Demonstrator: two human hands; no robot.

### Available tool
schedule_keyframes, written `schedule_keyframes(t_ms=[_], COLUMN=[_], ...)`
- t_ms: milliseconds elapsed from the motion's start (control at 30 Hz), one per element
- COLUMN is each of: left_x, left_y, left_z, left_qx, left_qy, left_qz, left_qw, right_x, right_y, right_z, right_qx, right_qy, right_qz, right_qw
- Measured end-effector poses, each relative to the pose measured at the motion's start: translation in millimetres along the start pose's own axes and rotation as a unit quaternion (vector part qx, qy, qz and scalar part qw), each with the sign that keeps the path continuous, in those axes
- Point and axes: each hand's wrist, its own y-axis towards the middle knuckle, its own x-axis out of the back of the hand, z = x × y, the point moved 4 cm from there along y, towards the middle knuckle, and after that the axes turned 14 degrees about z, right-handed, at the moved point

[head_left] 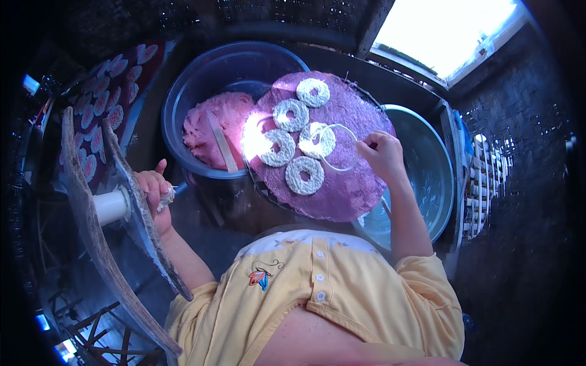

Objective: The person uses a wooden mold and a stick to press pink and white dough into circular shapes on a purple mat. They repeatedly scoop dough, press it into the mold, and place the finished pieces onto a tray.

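My right hand [383,154] pinches the edge of a thin white hoop [352,133] over a round purple cloth-covered tray [360,195]. Several white rings of strand-like dough [290,116] lie on the cloth. One dough ring [314,148] is partly inside the hoop's outline; whether the two touch, I cannot tell. On the left, my left hand [154,194] is closed on a tool with two long curved wooden bars [97,235] and a white tube [111,206] between them. White dough bits [165,198] show by its fingers.
A blue basin [183,143] at the back left holds pink dough [204,125] and a flat stick [221,141]. Partly under the tray's right side is a grey-green basin [436,183]. Patterned red cloth [101,104] lies far left; a bright window [445,33] is at the upper right.
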Motion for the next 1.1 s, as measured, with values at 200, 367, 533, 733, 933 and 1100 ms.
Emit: schedule_keyframes(t_ms=[200, 367, 533, 733, 933, 1100], left_x=[-19, -36, -43, -48, -64, -63], left_y=[-18, -22, -29, -27, -15, -14], left_z=[-5, -7, -16, -23, -21, -19], left_qx=[0.007, 0.017, 0.007, -0.002, -0.007, -0.001], left_qy=[-0.005, -0.003, 0.032, 0.018, 0.044, 0.051], left_qz=[0.016, 0.037, 0.048, 0.044, 0.075, 0.090], left_qw=[1.000, 0.999, 0.998, 0.999, 0.996, 0.995], right_x=[-14, -26, -10, 19, -20, -34], right_y=[-41, -45, -48, -15, 17, -12], right_z=[-30, -30, -41, -98, -153, -157], right_qx=[-0.022, -0.003, 0.017, -0.002, -0.099, -0.146], right_qy=[-0.091, -0.087, -0.078, -0.077, 0.474, 0.516], right_qz=[0.070, 0.091, 0.038, -0.303, 0.068, 0.080], right_qw=[0.993, 0.992, 0.996, 0.950, 0.872, 0.840])
